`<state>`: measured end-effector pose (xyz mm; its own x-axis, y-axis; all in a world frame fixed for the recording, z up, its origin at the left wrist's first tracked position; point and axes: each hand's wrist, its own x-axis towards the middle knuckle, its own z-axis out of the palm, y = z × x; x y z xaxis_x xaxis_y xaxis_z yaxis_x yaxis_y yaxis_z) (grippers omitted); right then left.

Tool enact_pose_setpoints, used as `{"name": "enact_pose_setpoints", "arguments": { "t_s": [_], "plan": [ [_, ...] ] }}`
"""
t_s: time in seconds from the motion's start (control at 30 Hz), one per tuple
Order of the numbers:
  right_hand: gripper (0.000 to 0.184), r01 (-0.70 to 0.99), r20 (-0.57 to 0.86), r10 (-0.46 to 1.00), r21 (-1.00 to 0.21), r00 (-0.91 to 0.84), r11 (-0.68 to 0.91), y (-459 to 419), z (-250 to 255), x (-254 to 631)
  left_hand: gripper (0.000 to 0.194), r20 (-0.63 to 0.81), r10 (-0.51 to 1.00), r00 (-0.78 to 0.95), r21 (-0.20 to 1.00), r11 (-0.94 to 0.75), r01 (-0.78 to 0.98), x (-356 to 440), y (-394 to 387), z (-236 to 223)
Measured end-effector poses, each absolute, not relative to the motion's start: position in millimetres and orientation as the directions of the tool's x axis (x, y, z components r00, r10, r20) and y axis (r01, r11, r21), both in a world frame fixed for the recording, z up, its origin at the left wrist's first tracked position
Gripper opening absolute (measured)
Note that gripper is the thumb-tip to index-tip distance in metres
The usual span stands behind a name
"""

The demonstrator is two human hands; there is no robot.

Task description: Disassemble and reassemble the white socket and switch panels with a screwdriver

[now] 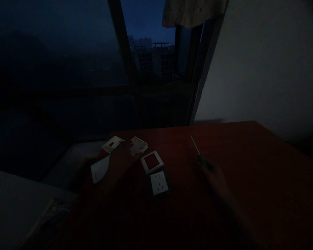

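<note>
In the dim light, my right hand (214, 175) is closed around the green handle of a screwdriver (202, 160), its metal shaft pointing away over the table. My left hand (122, 155) reaches across the table's far left part, with thumb and fingers around the near left side of a white plastic back box (139, 145). Partly behind that hand lies another white plate with a rectangular hole (110, 143). A plain white panel (100, 170) sits beside the left wrist. Right of the hand is a square white frame (146, 168), and nearer to me a white socket insert (159, 183) with a dark surround.
The reddish-brown table (182, 208) meets a dark-framed window (130, 69) at its far side. A pale wall (261, 69) rises at the right, and a piece of cloth (191, 14) hangs over the window's top. Lower left, a pale surface (15, 205) borders the table.
</note>
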<state>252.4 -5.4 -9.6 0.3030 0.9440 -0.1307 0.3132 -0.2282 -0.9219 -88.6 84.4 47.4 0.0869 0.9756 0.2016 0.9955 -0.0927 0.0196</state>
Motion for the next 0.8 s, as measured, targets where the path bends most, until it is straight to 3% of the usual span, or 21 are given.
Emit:
{"name": "enact_pose_setpoints", "arguments": {
  "t_s": [0.13, 0.3, 0.43, 0.53, 0.8],
  "plan": [
    [0.049, 0.327, -0.15, 0.945, -0.913, 0.292, -0.246, -5, -8, 253, 0.06, 0.278, 0.958, 0.07, -0.138, -0.032, 0.99, -80, 81, 43],
    [0.05, 0.339, -0.158, 0.945, -0.906, 0.287, -0.254, -5, -7, 252, 0.055, 0.346, 0.931, 0.119, -0.108, -0.086, 0.99, -72, 71, 49],
    [0.05, 0.34, -0.17, 0.944, -0.902, 0.282, -0.264, -6, -8, 251, 0.037, 0.126, 0.939, 0.32, 0.006, -0.324, 0.946, -59, 64, 49],
    [0.051, 0.342, -0.17, 0.944, -0.901, 0.283, -0.265, -6, -6, 251, 0.037, 0.0, 0.909, 0.417, 0.061, -0.416, 0.907, -46, 64, 44],
    [0.046, 0.338, -0.151, 0.954, -0.911, 0.258, -0.236, -6, -2, 250, 0.039, -0.073, 0.933, 0.352, -0.011, -0.353, 0.935, -27, 78, 36]
  ]
}}
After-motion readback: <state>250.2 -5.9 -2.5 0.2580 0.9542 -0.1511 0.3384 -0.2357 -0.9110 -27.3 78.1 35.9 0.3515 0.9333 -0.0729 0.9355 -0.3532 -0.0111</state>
